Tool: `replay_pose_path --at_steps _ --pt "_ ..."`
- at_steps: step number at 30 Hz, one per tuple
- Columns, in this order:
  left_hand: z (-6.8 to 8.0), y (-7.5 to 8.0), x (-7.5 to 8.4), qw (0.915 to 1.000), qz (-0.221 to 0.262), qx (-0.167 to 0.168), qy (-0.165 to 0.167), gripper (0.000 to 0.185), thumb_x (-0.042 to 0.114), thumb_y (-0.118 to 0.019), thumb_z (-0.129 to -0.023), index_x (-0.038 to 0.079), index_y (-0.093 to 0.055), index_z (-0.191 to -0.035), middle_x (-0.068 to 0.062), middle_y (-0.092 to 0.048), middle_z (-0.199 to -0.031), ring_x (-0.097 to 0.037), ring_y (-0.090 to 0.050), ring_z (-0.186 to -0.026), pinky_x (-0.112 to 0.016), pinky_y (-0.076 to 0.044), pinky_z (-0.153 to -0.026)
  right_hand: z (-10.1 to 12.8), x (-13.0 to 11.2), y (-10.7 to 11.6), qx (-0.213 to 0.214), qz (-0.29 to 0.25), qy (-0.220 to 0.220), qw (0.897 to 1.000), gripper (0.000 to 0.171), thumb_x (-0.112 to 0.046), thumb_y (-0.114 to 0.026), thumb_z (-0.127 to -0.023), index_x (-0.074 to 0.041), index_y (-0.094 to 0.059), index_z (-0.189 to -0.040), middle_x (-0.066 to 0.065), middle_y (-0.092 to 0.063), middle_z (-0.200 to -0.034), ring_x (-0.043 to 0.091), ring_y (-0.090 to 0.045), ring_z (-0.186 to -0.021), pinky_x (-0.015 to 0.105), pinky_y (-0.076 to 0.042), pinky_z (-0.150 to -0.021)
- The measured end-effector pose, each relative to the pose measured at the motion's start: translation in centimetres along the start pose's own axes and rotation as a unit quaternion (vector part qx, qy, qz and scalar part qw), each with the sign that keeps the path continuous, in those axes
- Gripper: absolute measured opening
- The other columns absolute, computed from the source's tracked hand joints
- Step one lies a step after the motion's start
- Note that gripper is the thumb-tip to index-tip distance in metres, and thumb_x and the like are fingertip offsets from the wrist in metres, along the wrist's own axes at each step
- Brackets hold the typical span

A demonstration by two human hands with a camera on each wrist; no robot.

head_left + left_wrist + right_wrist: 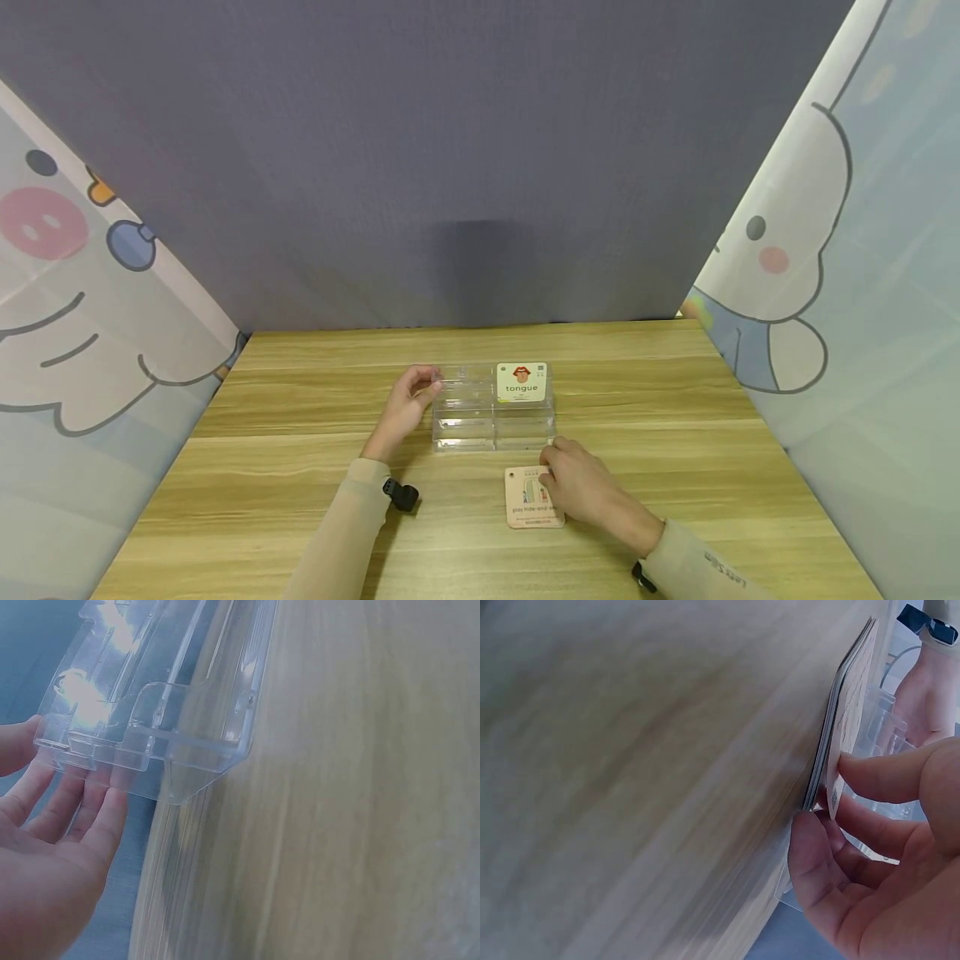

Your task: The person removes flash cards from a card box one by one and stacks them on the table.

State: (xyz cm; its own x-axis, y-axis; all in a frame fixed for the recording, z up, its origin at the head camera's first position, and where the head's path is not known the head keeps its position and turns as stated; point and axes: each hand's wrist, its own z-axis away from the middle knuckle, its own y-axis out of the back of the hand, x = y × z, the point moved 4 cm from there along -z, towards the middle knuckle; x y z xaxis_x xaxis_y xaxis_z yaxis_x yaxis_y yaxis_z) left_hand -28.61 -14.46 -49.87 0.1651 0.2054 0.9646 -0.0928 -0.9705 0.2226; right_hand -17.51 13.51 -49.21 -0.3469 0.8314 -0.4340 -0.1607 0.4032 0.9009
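A clear plastic tiered holder (pixel 491 412) (pixel 157 697) stands mid-table. A card marked "tongue" (pixel 522 382) stands in its back right slot. My left hand (pixel 412 402) (pixel 60 825) rests against the holder's left side with straight fingers (pixel 97 802), which show through the plastic. In front of the holder lies a small stack of cards (pixel 532 500) (pixel 840 727) on the table. My right hand (pixel 573 482) (pixel 829 795) pinches the top card's edge, thumb beneath and forefinger on top, and that edge is slightly raised off the stack.
The wooden table (pixel 675 433) is walled by a grey backdrop behind and cartoon-printed curtains (pixel 90 333) on both sides. A black wrist camera (pixel 403 495) sits on my left forearm. The holder's other slots hold nothing.
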Motion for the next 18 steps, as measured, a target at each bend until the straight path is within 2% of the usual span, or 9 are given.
replay_pose_path --at_steps 9,18 --pt "0.06 0.01 0.08 1.0 0.007 -0.002 0.002 0.033 0.01 -0.061 -0.103 -0.009 -0.055 -0.129 -0.021 -0.06 -0.13 -0.033 -0.056 -0.121 -0.045 -0.045 -0.105 -0.04 0.21 -0.12 -0.003 0.006 0.0 1.0 0.011 -0.011 -0.077 -0.09 -0.006 -0.067 -0.091 -0.005 -0.049 -0.083 0.012 -0.045 -0.073 0.026 -0.043 -0.057" --pt "-0.02 0.02 -0.16 0.9999 -0.006 -0.009 -0.012 0.032 0.008 -0.06 -0.103 -0.009 -0.054 -0.13 -0.025 -0.058 -0.132 -0.035 -0.055 -0.123 -0.049 -0.045 -0.106 -0.2 0.29 -0.15 0.004 0.027 0.001 1.0 0.015 -0.015 -0.079 -0.088 -0.011 -0.064 -0.087 -0.007 -0.047 -0.08 0.011 -0.046 -0.072 0.029 -0.043 -0.057"
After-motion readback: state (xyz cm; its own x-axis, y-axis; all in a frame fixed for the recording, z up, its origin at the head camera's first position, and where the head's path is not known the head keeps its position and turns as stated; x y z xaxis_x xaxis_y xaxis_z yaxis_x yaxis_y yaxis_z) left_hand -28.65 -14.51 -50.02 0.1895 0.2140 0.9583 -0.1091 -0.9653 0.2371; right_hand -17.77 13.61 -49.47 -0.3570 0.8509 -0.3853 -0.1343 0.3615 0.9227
